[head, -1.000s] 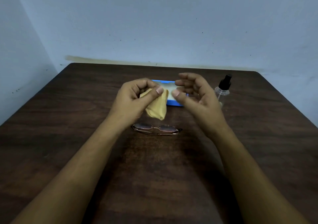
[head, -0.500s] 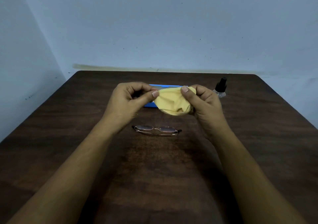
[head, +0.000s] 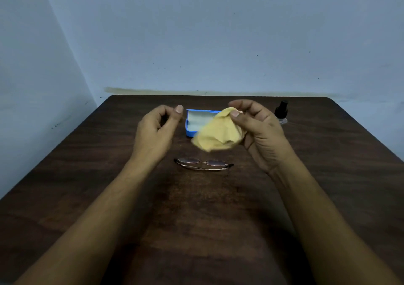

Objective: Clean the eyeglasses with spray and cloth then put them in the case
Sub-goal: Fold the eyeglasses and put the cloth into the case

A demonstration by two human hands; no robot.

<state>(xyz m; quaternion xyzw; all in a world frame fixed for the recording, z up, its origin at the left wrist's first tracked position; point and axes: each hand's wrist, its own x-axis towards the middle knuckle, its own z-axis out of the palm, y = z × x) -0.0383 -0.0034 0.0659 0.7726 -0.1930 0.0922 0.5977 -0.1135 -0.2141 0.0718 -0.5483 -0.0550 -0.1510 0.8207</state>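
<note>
Folded thin-framed eyeglasses (head: 203, 164) lie on the dark wooden table (head: 87, 175) between my forearms. Above and behind them, my right hand (head: 260, 129) pinches a yellow cloth (head: 218, 135), which hangs loose in the air. My left hand (head: 156, 129) hovers to the left of the cloth with curled, parted fingers and holds nothing. A blue open case (head: 193, 120) with a pale lining sits behind the cloth, partly hidden by it. A small clear spray bottle (head: 282, 113) with a black cap stands right of my right hand.
The table meets a pale blue wall (head: 218, 44) at its far edge, and another wall closes in on the left. Bare tabletop stretches to both sides of my arms.
My left hand has let go of the cloth and moved left. The cloth now hangs only from my right hand, which has lifted slightly to the right.
</note>
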